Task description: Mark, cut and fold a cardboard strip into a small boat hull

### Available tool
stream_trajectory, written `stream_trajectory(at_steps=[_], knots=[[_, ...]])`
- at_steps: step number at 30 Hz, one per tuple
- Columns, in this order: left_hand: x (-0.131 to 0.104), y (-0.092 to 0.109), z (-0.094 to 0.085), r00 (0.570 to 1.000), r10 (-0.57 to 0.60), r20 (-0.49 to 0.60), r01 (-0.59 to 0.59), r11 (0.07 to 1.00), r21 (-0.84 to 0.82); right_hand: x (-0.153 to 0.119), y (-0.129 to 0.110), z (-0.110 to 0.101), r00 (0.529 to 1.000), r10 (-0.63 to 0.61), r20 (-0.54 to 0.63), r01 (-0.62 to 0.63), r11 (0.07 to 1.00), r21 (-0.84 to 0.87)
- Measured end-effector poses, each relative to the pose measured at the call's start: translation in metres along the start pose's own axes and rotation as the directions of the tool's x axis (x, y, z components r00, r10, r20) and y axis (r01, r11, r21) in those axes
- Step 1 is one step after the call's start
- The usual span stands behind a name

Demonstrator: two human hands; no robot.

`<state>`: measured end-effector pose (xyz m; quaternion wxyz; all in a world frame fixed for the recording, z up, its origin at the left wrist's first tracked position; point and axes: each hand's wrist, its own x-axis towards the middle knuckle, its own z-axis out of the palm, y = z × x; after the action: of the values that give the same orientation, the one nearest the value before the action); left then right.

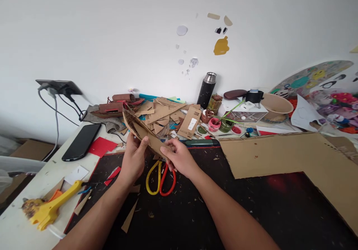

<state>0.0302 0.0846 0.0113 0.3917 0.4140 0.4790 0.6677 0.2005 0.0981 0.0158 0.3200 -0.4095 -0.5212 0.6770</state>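
A boat-shaped cardboard piece (145, 133) is held up above the dark mat, tilted, its pointed end up at the left. My left hand (135, 155) grips it near the middle, thumb on the near side and fingers partly hidden beneath. My right hand (179, 156) pinches its right end, thumb on top. Just under the hands, scissors (160, 179) with one yellow and one red handle lie on the mat (173, 220); their blades are hidden.
A yellow glue gun (53, 209) and a black phone (81, 141) lie at left. Cardboard scraps (165, 115), model boats (112, 107), a black flask (207, 90) and paint pots (214, 124) stand along the wall. A large cardboard sheet (268, 155) covers the right side.
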Motion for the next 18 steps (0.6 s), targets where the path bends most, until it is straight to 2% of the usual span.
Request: stream_trajectory(at_steps=[4,8,11,13,18], knots=[[0.002,0.006,0.0,0.996,-0.085,-0.02,0.082,0.991,-0.103,-0.002,-0.002,0.0,0.997,0.045,0.059,-0.045,0.999,0.001],[-0.006,0.004,0.004,0.984,-0.175,-0.026,0.17,0.975,-0.144,0.001,0.002,0.002,1.0,0.009,0.017,-0.009,0.999,0.039],[-0.016,-0.002,0.009,0.965,-0.261,0.016,0.261,0.953,-0.152,0.005,0.005,0.005,1.0,-0.006,-0.03,0.009,0.995,0.098],[-0.02,-0.005,0.012,0.963,-0.267,0.023,0.267,0.951,-0.158,0.006,0.005,0.006,0.999,0.001,-0.035,0.003,0.991,0.134],[-0.02,-0.006,0.017,0.973,-0.213,-0.086,0.192,0.96,-0.205,0.004,0.005,0.007,1.0,-0.002,0.009,0.0,0.993,0.119]])
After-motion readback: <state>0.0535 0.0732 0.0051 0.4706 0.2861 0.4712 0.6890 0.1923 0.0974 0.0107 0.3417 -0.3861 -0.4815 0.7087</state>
